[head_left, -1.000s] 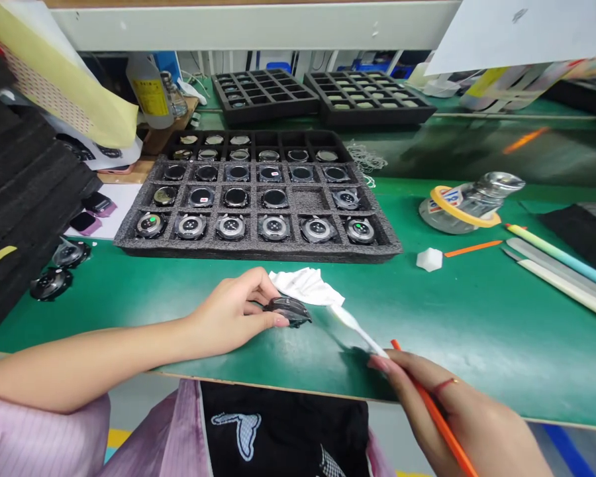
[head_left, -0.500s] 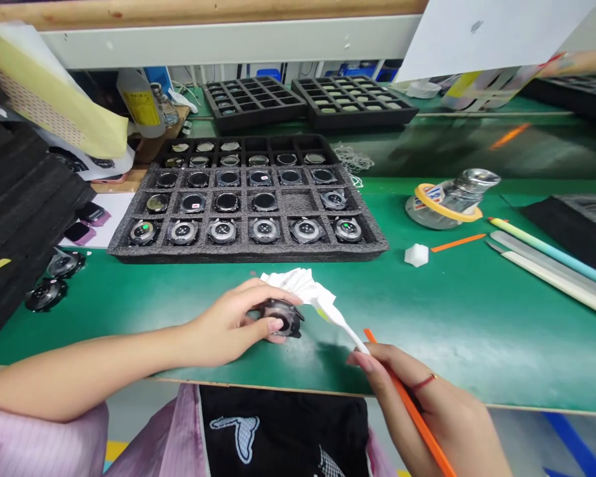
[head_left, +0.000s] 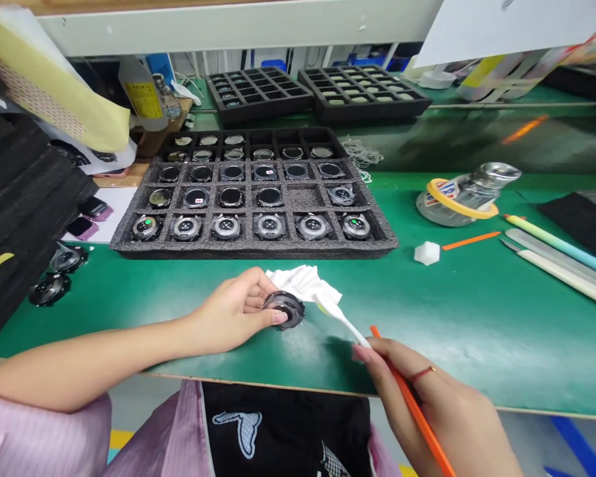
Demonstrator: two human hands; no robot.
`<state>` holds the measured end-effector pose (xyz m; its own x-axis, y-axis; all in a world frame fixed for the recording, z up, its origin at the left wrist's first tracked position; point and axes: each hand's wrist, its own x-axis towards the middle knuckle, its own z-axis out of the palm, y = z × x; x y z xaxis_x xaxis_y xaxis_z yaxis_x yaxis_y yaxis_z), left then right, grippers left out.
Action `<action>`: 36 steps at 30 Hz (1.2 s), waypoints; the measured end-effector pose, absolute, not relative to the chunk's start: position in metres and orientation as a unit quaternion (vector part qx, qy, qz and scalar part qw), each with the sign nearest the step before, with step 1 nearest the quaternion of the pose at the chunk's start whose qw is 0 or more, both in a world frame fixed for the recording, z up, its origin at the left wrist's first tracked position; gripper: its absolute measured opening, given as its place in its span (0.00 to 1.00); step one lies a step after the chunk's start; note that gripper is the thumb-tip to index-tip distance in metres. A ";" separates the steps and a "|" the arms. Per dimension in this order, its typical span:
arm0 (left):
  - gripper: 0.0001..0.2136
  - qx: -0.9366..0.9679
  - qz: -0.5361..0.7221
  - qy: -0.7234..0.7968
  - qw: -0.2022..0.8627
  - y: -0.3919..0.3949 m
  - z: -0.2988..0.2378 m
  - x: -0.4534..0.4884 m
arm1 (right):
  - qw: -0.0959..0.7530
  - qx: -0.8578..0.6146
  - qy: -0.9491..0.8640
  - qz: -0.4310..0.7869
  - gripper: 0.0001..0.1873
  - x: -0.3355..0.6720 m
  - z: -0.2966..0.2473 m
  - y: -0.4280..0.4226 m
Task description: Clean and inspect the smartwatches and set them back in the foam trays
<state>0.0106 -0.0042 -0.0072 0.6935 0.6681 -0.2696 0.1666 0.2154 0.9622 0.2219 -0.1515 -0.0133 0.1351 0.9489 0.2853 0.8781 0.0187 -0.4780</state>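
Two bare hands worked at the green bench mat (head_left: 457, 344): the left hand (head_left: 233, 313) clenched a round watch case (head_left: 284, 309) near the mat, and the right hand (head_left: 417, 391) pinched an orange stick (head_left: 413, 397) and white cloth (head_left: 298, 281). Behind, a gray foam tray (head_left: 253, 250) held rows of watches (head_left: 226, 226).

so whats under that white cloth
The white cloth lies on the green mat, partly behind the watch case in the left hand; the mat beneath its folds is covered, so nothing there can be seen.
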 end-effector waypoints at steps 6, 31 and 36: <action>0.15 0.582 0.172 0.354 0.711 -0.002 -0.008 0.010 | 0.293 -0.686 -0.659 0.095 0.16 0.206 -0.001 -0.145; 0.23 0.412 0.179 0.321 0.834 0.000 -0.007 0.008 | 0.360 -0.679 -0.624 0.141 0.16 0.192 -0.009 -0.141; 0.20 0.363 0.172 0.300 0.865 0.003 -0.005 0.012 | 0.314 -0.684 -0.633 0.180 0.18 0.212 -0.011 -0.160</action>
